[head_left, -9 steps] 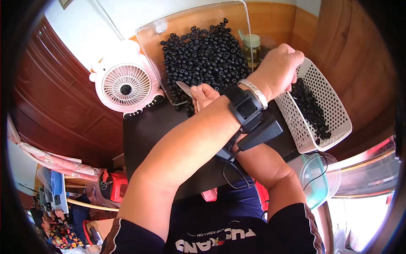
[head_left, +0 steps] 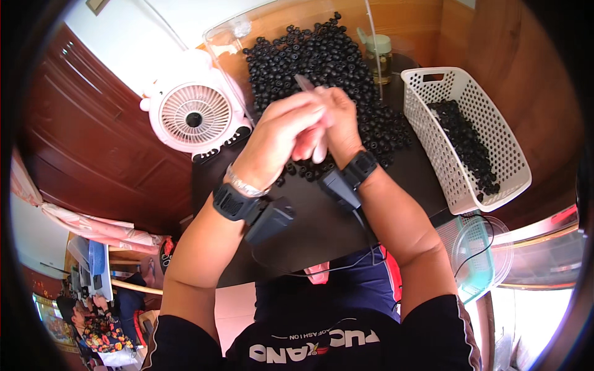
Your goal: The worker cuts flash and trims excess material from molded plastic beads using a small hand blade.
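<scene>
My left hand (head_left: 281, 133) and my right hand (head_left: 340, 120) meet over the near edge of a heap of small black round pieces (head_left: 309, 59), many showing a ring-like hollow. A short pale blade (head_left: 302, 82) sticks up beyond the fingers; my right hand appears closed on this knife, its handle mostly hidden. The fingers of my left hand are bent in against the right hand, slightly smeared by motion, and whatever they hold is hidden. Loose black pieces lie below the hands on the dark table (head_left: 309, 216). Each wrist wears a black strapped device.
A clear plastic bin (head_left: 373, 46) surrounds much of the heap. At left stands a pink-white fan (head_left: 195, 117); a green-lidded jar (head_left: 378, 59) is behind right. A white perforated basket (head_left: 433, 164) at right holds black bits (head_left: 464, 142). A cable (head_left: 297, 270) hangs between the wrist devices.
My left hand has come back from the basket's edge at right to meet the right hand. My right hand, with the knife, has moved right and slightly up; my forearms no longer cross.
</scene>
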A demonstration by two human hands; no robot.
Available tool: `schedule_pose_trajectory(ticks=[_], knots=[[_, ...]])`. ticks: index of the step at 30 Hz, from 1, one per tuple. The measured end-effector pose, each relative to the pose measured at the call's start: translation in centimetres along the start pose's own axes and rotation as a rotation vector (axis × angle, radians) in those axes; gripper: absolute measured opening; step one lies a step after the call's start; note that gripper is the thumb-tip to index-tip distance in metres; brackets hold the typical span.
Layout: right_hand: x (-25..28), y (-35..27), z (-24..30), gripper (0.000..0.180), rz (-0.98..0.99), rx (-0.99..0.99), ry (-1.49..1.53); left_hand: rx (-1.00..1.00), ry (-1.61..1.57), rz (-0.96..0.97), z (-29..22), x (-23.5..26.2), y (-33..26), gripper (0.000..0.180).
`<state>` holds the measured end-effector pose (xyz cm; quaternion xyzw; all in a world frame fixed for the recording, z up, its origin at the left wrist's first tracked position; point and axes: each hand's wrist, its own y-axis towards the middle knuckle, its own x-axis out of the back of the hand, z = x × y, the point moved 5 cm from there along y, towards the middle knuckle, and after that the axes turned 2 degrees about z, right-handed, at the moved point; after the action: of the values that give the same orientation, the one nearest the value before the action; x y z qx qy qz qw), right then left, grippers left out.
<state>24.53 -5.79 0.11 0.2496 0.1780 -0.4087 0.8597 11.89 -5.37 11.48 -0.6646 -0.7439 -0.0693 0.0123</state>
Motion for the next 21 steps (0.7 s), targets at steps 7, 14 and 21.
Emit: schedule_pose_trajectory(ticks=[7,14,21], knots=[[0.2,-0.4,2.3,0.023,-0.118,-0.066,-0.046,0.065,0.95,-0.111,9.0,6.8,-6.0,0.02],[-0.4,-0.9,1.6,0.024,-0.068,-0.098,-0.088,0.247,1.106,-0.149,11.2,6.7,-7.9,0.029],[-1.4,-1.5,1.3,0.025,-0.017,-0.117,-0.12,0.261,1.217,-0.08,11.0,6.1,-6.8,0.028]])
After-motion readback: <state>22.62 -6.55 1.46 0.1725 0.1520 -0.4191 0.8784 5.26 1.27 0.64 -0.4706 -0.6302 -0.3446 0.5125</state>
